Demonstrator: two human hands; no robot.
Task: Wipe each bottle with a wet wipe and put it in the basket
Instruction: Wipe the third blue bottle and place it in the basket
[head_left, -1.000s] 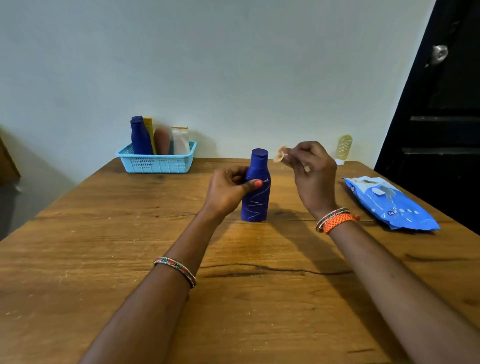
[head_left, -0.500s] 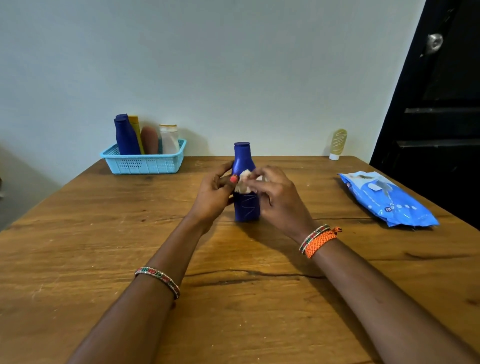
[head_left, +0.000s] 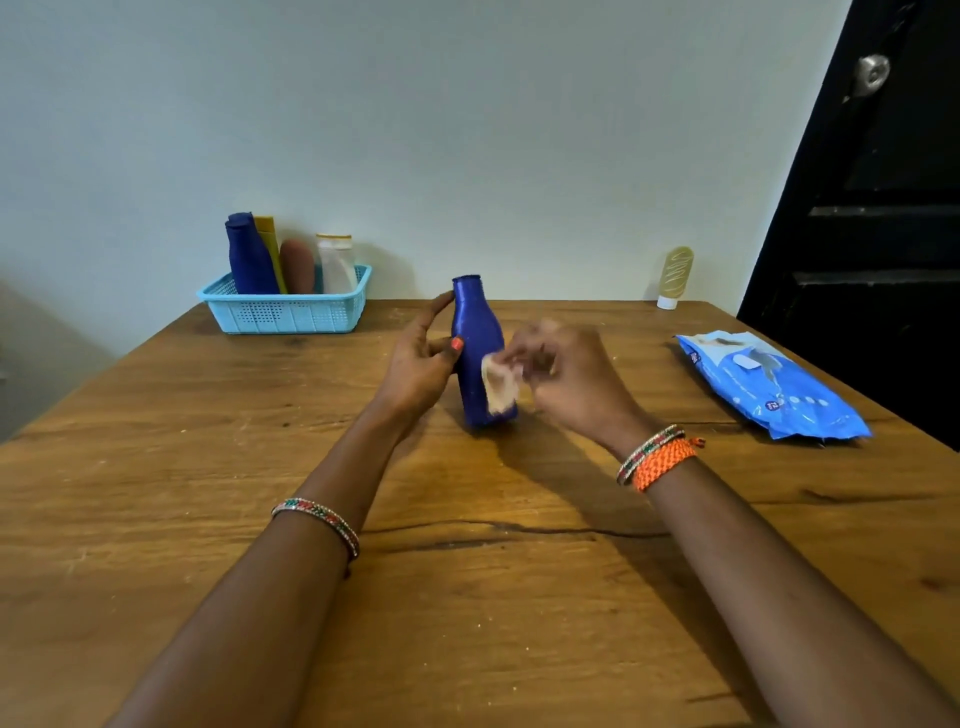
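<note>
Blue bottle (head_left: 480, 353) upright, gripped by left hand (head_left: 421, 364); wet wipe (head_left: 500, 384) pinched by right hand (head_left: 576, 384), pressed on bottle's right side.

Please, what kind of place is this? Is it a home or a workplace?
Probably a room in a home, though I cannot be sure. A plain wooden table stands against a bare painted wall, a dark door is at the right, and a small basket holds toiletry bottles.

Plain pale grey-white painted wall (head_left: 467, 130) behind a brown wooden plank table (head_left: 467, 597) with a dark crack along its grain. Black panelled door (head_left: 893, 260), round metal knob (head_left: 872, 73), at right.
</note>
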